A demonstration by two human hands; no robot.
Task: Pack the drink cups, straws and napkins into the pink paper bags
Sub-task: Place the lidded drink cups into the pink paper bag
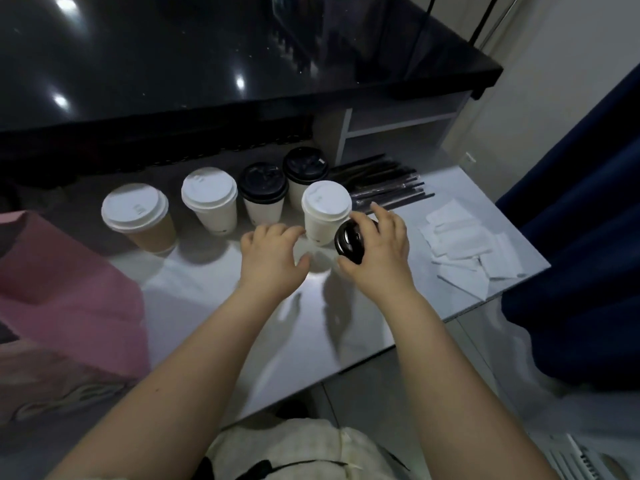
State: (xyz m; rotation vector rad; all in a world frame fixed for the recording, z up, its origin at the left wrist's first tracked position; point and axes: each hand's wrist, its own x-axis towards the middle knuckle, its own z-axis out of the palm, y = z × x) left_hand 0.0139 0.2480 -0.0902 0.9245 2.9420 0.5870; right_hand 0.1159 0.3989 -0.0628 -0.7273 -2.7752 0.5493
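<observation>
Head view: just right of the white-lidded white paper cup, our right hand grips a tilted black-lidded cup; our left hand hovers open. Next, we judge, it needs carrying to the pink paper bag far left.

Glossy black counter, dark blue curtain

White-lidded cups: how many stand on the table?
3. The brown cup stands farthest left, near the pink bag; the first white cup stands right of it; the second white cup stands beside the right hand, which grips a black lid. The bag may hide others.
</observation>
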